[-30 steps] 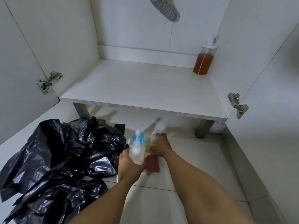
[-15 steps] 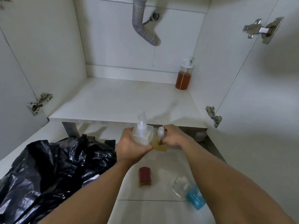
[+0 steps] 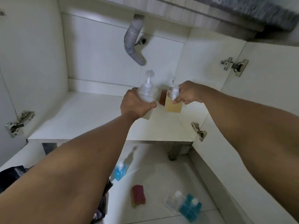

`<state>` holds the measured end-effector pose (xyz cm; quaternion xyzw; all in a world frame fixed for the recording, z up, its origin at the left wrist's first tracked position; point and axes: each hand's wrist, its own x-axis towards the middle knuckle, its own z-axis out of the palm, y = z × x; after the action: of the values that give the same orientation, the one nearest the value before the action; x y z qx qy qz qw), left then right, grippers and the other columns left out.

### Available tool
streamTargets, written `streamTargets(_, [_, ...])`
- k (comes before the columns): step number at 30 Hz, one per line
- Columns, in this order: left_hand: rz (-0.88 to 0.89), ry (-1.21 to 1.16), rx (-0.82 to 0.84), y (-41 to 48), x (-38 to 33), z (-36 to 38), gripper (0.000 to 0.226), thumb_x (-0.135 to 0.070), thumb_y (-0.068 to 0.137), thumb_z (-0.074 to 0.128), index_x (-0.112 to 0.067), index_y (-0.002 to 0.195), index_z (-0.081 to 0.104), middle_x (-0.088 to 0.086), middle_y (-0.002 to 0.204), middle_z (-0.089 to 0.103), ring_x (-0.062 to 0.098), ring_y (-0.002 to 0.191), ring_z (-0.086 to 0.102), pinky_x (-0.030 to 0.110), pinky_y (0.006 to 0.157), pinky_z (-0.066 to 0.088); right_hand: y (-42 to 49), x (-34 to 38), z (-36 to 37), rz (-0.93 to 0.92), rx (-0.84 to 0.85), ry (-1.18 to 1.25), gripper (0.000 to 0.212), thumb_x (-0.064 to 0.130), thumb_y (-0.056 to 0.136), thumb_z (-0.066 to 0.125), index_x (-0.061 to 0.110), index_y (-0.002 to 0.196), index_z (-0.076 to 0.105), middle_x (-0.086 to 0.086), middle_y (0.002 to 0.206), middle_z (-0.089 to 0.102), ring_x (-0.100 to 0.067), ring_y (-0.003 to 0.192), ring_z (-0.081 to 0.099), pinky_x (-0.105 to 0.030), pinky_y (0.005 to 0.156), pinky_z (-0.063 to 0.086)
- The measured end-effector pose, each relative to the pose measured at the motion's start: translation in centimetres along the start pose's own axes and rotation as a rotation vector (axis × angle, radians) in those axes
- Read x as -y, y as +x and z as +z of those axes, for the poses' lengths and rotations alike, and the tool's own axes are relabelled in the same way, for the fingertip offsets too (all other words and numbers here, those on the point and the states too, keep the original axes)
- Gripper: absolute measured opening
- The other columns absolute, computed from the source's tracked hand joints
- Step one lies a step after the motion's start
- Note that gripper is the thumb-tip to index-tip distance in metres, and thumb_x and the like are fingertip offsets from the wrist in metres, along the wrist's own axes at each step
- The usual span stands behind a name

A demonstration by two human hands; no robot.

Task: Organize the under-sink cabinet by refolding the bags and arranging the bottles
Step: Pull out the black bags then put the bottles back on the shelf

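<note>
On my feed, a grey corrugated plastic drain hose curves down at twelve o'clock, with a small metal fitting just beside it. One silver metal door hinge sits at two o'clock, a second hinge at four and a third hinge at nine. At six o'clock a dark red rectangular sponge lies flat on the pale tiled floor. A grey metal support leg stands at five.
</note>
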<state>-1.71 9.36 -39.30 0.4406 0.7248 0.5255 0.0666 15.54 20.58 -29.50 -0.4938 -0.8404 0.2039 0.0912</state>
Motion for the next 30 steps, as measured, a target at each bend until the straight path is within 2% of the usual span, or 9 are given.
streamTargets(4, [0.002, -0.007, 0.004, 2.3, -1.1, 1.1, 0.059, -0.051, 0.058, 0.085, -0.023, 0.104, 0.060, -0.010, 0.088, 0.059, 0.015, 0.080, 0.057, 0.021, 0.052, 0.038, 3.7, -2.2, -1.9, 0.022, -0.027, 0.028, 0.077, 0.036, 0.049, 0.094, 0.002, 0.112, 0.063, -0.018, 0.101, 0.063, -0.042, 0.112, 0.064, -0.062, 0.095, 0.050])
streamTargets(6, [-0.016, -0.010, 0.005, 3.3, -1.0, 2.6, 0.059, -0.048, 0.059, 0.087, -0.023, 0.104, 0.059, -0.012, 0.085, 0.057, 0.015, 0.081, 0.058, 0.024, 0.055, 0.042, 4.2, -3.0, -1.5, 0.042, -0.034, 0.070, 0.055, 0.024, 0.062, 0.093, 0.005, 0.105, 0.064, -0.016, 0.102, 0.062, -0.035, 0.104, 0.068, -0.054, 0.097, 0.052])
streamTargets(8, [-0.042, -0.013, -0.003, 4.5, -0.3, 4.6, 0.059, -0.046, 0.058, 0.088, -0.023, 0.104, 0.060, -0.015, 0.084, 0.057, 0.015, 0.082, 0.060, 0.026, 0.058, 0.045, 5.3, -4.4, -0.8, 0.039, -0.038, 0.096, 0.033, 0.018, 0.071, 0.090, 0.012, 0.086, 0.061, -0.007, 0.088, 0.056, -0.024, 0.079, 0.061, -0.035, 0.081, 0.055])
streamTargets(11, [-0.079, -0.005, -0.004, 6.1, 1.5, 8.4, 0.061, -0.043, 0.058, 0.089, -0.023, 0.109, 0.062, -0.014, 0.087, 0.060, 0.016, 0.086, 0.062, 0.027, 0.062, 0.050, 8.4, -7.6, 1.3, 0.009, -0.042, 0.127, 0.031, 0.014, 0.076, 0.086, 0.014, 0.074, 0.054, 0.003, 0.075, 0.049, -0.015, 0.065, 0.050, -0.024, 0.062, 0.041])
streamTargets(13, [-0.107, -0.004, 0.007, 7.0, 2.8, 11.2, 0.062, -0.040, 0.059, 0.090, -0.023, 0.112, 0.063, -0.011, 0.092, 0.062, 0.015, 0.087, 0.062, 0.025, 0.058, 0.050, 11.0, -9.7, 3.0, -0.010, -0.044, 0.106, 0.026, 0.014, 0.076, 0.085, 0.007, 0.089, 0.063, 0.001, 0.089, 0.055, -0.018, 0.080, 0.056, -0.026, 0.069, 0.044])
streamTargets(18, [-0.118, 0.040, 0.013, 10.4, 5.7, 18.0, 0.054, -0.036, 0.062, 0.089, -0.021, 0.107, 0.062, -0.012, 0.085, 0.060, 0.017, 0.087, 0.063, 0.027, 0.063, 0.051, 17.0, -14.3, 6.3, -0.007, -0.002, 0.008, 0.062, 0.023, 0.084, 0.080, 0.003, 0.136, 0.053, -0.011, 0.136, 0.053, -0.027, 0.126, 0.051, -0.033, 0.099, 0.044])
streamTargets(23, [-0.106, 0.085, -0.002, 15.4, 7.5, 23.1, 0.070, -0.045, 0.061, 0.090, -0.017, 0.118, 0.061, -0.003, 0.103, 0.064, 0.018, 0.094, 0.061, 0.034, 0.078, 0.055, 22.2, -16.3, 8.2, 0.049, 0.028, 0.078, 0.068, 0.023, 0.079, 0.084, 0.007, 0.137, 0.052, -0.009, 0.137, 0.054, -0.018, 0.105, 0.052, -0.028, 0.084, 0.045])
streamTargets(27, [-0.110, 0.099, -0.029, 18.4, 8.3, 26.0, 0.072, -0.048, 0.063, 0.089, -0.018, 0.121, 0.059, -0.003, 0.107, 0.063, 0.018, 0.095, 0.059, 0.032, 0.074, 0.049, 25.5, -17.3, 9.2, 0.072, 0.036, 0.139, 0.085, 0.021, 0.076, 0.086, 0.011, 0.146, 0.039, -0.006, 0.144, 0.048, -0.024, 0.127, 0.050, -0.028, 0.089, 0.043])
streamTargets(30, [-0.116, 0.118, -0.035, 19.9, 8.8, 27.2, 0.072, -0.049, 0.065, 0.088, -0.017, 0.123, 0.059, -0.001, 0.110, 0.064, 0.018, 0.096, 0.059, 0.029, 0.073, 0.044, 27.4, -17.3, 10.0, 0.095, 0.021, 0.169, 0.095, 0.022, 0.070, 0.090, 0.015, 0.147, 0.034, -0.005, 0.141, 0.049, -0.024, 0.122, 0.052, -0.030, 0.086, 0.044])
